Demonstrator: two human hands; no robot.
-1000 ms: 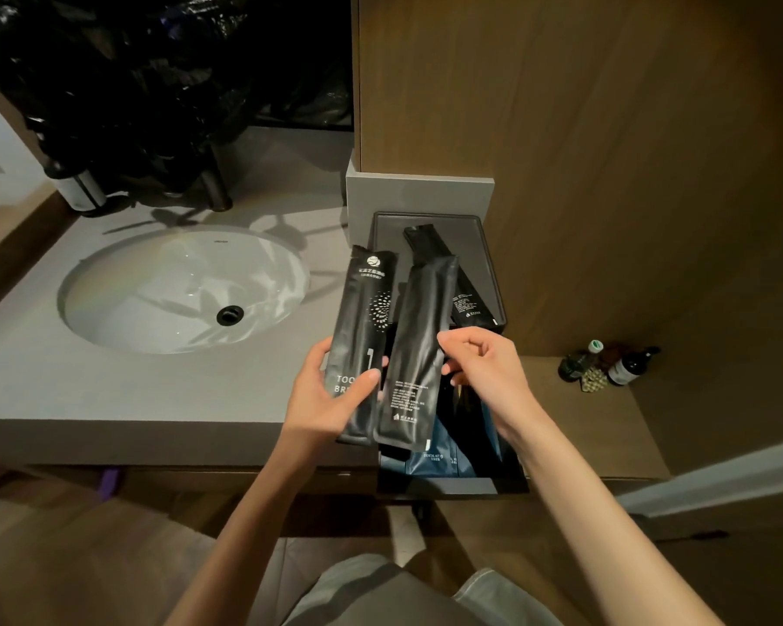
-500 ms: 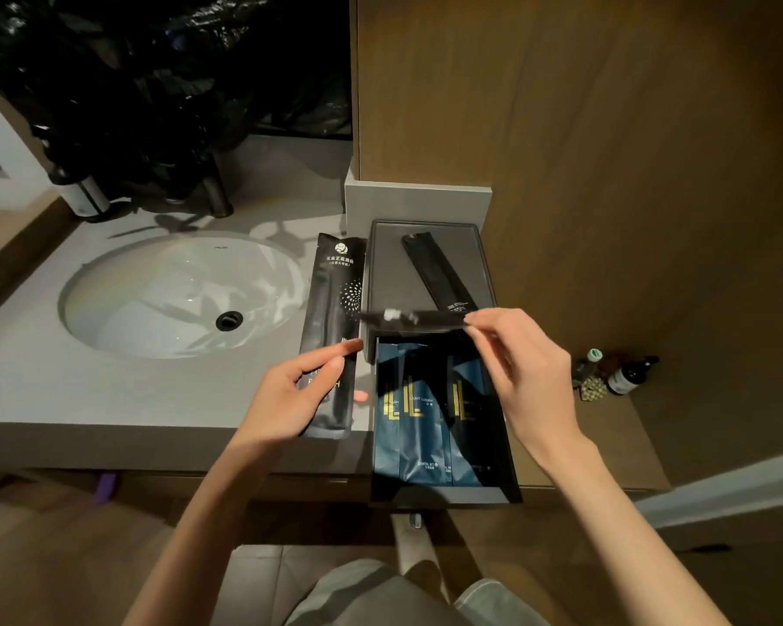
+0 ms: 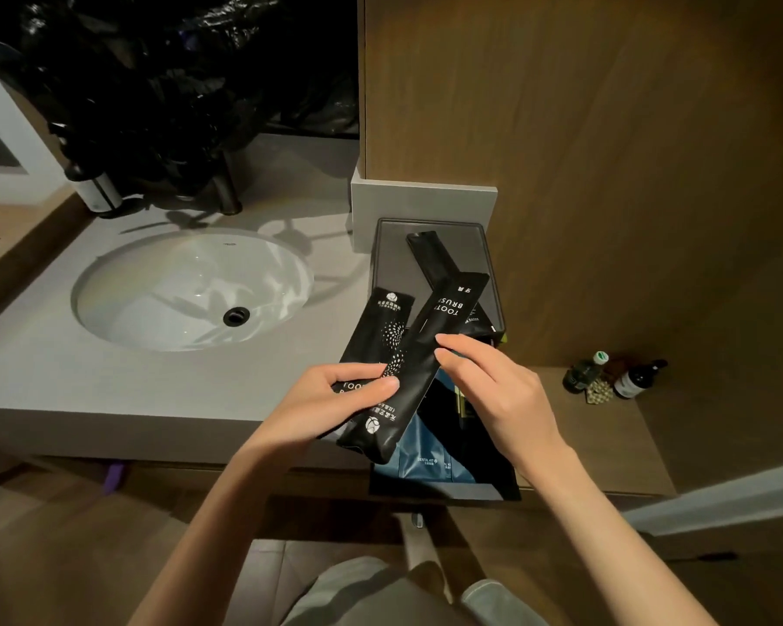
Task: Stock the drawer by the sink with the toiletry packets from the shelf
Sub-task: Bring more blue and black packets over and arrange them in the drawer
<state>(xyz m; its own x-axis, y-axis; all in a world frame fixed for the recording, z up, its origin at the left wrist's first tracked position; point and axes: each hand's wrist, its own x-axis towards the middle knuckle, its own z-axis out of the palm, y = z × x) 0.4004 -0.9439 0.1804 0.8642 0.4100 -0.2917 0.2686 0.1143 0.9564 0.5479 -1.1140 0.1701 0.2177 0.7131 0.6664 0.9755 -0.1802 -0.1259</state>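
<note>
Two long black toothbrush packets are held over the open drawer (image 3: 498,490) beside the sink. My left hand (image 3: 331,399) grips the left packet (image 3: 378,336) with thumb on top. The second packet (image 3: 426,368) lies crossed over it, printed side up, and my right hand (image 3: 493,390) touches its right edge with fingertips; its lower end also rests against my left hand. Blue dental kit packets (image 3: 426,458) lie in the drawer's near end. Another black packet (image 3: 426,259) lies on the dark tray (image 3: 484,246) at the drawer's far end.
A white sink basin (image 3: 191,291) is set in the grey counter (image 3: 41,372) to the left, with a tap (image 3: 224,192) behind it. Black plastic bags (image 3: 154,83) pile up at the back. Small bottles (image 3: 615,377) stand on a low wooden ledge to the right. A wooden wall panel rises behind the drawer.
The right hand brought its black packet back from the drawer, turned it over end for end and laid it across the left hand's packet. The left hand moved right, over the drawer.
</note>
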